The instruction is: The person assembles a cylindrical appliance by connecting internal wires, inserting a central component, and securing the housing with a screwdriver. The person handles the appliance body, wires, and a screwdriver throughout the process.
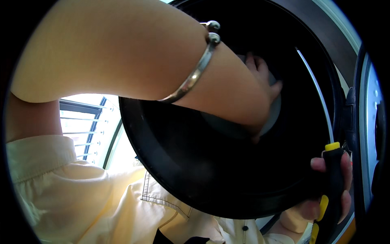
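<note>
A large, round, deep black shell (174, 171) fills the middle of the view; I cannot tell what it is. My left arm, with a silver-coloured bangle (195, 77), crosses into it from the upper left. Over a grey round part (274, 114) at its centre lies my left hand (262, 75), fingers spread apart; dark surroundings and blur hide part of the contact. At the lower right, my right hand (345, 175) is closed around the black-and-yellow handle of a screwdriver (335, 166). Its long metal shaft points up and slightly left, in front of the shell's right side.
Beyond the shell's right edge stands a blue-grey upright panel (367, 134) with a dark border. A bright barred window (83, 130) shows at the left. My cream shirt (81, 191) lies close below and left of the shell's rim.
</note>
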### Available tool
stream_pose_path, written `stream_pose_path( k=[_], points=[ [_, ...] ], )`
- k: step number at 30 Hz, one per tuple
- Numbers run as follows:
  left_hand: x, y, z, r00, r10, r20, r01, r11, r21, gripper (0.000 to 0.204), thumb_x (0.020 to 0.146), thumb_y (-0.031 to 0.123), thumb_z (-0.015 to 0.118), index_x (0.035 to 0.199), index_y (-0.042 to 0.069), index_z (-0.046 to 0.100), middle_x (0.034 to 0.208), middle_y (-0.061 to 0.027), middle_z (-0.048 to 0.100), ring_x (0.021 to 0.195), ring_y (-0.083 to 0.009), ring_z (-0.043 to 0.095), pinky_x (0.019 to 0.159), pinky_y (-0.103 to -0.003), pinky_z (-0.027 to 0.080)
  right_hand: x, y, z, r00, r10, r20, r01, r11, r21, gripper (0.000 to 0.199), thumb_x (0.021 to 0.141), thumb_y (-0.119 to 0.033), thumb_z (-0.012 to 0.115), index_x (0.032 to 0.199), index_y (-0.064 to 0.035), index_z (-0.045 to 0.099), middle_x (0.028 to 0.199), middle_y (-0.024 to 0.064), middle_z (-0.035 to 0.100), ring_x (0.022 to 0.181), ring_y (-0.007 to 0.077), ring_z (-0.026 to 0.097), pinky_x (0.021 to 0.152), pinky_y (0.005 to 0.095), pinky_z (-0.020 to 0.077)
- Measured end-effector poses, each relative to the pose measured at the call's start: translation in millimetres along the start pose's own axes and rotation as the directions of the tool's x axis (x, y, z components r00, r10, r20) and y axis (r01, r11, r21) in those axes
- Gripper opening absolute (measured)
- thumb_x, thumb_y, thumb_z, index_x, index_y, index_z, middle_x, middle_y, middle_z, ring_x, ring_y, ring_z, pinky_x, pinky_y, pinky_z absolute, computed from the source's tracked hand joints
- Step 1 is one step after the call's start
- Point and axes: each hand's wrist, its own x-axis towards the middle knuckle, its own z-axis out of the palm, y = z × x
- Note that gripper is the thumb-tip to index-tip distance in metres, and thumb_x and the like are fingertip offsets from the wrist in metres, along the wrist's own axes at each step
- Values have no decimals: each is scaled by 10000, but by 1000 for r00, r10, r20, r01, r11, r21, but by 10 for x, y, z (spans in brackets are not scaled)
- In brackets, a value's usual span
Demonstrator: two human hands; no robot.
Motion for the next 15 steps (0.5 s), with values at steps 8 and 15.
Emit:
stream_pose_path(
  k=[8, 15],
  points=[
    [-26, -65, -75, 993, 86, -78, -97, 985, -143, 1085, 624, 408, 792, 1440, 199, 107, 1457, -233, 58, 1328, -416, 141, 1038, -521, 279, 56, 170, 7, 993, -113, -28, 111, 992, -53, 471, 916, -332, 491, 1295, -125, 303, 1106, 172, 597, 1011, 279, 601, 935, 399, 435],
    [84, -89, -339, 995, 91, 36, -88, 992, -88, 1053, 640, 345, 785, 1432, 163, 115, 1425, -212, 172, 1277, -391, 301, 957, -460, 439, 109, 271, 7, 989, -124, -77, 123, 992, -26, 449, 926, -328, 472, 1277, -103, 304, 1090, 138, 620, 1053, 303, 583, 962, 397, 422]
  ],
)
